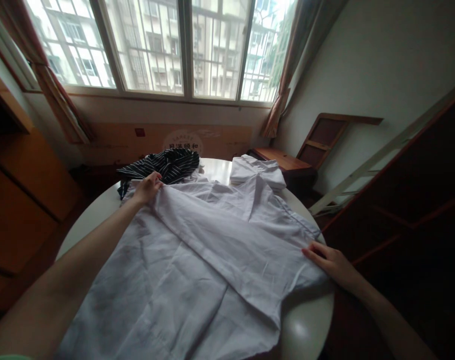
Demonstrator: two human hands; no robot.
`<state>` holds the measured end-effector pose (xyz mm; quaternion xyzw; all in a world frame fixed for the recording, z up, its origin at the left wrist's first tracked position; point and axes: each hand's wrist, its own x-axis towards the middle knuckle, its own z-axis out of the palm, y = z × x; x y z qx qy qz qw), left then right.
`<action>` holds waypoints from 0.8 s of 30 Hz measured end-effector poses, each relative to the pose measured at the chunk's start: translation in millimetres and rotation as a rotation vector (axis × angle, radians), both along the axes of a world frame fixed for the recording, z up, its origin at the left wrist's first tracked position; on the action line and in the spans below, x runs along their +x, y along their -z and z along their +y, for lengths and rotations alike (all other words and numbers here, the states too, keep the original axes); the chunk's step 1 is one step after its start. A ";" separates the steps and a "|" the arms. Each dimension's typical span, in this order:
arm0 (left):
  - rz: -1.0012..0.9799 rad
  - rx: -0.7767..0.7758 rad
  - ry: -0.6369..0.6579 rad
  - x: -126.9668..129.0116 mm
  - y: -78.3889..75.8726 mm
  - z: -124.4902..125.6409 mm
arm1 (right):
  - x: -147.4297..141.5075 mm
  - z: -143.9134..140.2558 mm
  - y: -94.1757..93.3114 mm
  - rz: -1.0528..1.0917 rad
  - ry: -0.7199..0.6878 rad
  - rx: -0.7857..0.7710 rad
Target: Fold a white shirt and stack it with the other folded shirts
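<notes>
A white shirt (pixel 204 250) lies spread across the round table, its near part reaching past the bottom of the view. My left hand (pixel 149 188) is closed on the shirt's far left edge, beside the striped clothes. Over at the right, my right hand (pixel 327 261) pinches the cloth near the table's right rim. Between the two hands a broad fold of fabric runs slantwise, with creases below it. Both sets of fingers are partly hidden by the cloth or seen from behind.
The white round table (pixel 313 320) shows at its rim. On its far side are a black-and-white striped garment (pixel 170 165) and a folded white shirt stack (pixel 250 172). Behind stand a wooden chair (pixel 283 159), a large cardboard box (pixel 133 140) and a barred window. A ladder (pixel 347 192) leans at right.
</notes>
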<state>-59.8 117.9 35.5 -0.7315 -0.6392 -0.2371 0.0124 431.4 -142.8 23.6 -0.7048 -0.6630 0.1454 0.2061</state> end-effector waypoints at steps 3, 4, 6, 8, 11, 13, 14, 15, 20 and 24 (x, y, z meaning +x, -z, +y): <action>0.079 -0.006 -0.007 2.7 12.7 -4.8 | -0.8 -2.2 2.9 -0.008 0.013 0.032; 0.096 0.015 -0.009 3.1 16.0 -6.1 | -1.2 -2.7 3.8 -0.009 0.014 0.043; 0.114 0.058 -0.012 2.3 20.6 -7.6 | -1.3 -3.5 5.2 -0.012 0.012 0.066; 0.116 0.071 -0.018 -0.9 22.5 -7.7 | 0.4 -4.7 6.8 -0.007 -0.005 0.072; 0.096 0.086 -0.035 -6.7 22.0 -9.9 | 4.7 -8.0 10.0 -0.046 -0.014 0.102; 0.082 0.144 -0.056 -5.6 20.6 -16.5 | 4.2 -11.4 11.4 -0.130 0.016 0.215; 0.080 0.185 -0.057 -1.9 19.8 -22.1 | 1.3 -13.4 11.1 -0.172 0.031 0.292; 0.079 0.227 -0.048 4.3 19.1 -29.3 | -4.0 -15.4 9.9 -0.201 0.033 0.367; 0.137 0.254 0.205 58.1 20.9 -74.3 | -68.3 -27.2 -6.3 -0.191 -0.182 0.488; 0.221 0.143 0.233 80.5 30.5 -91.1 | -122.9 -38.4 -6.6 -0.228 -0.405 0.366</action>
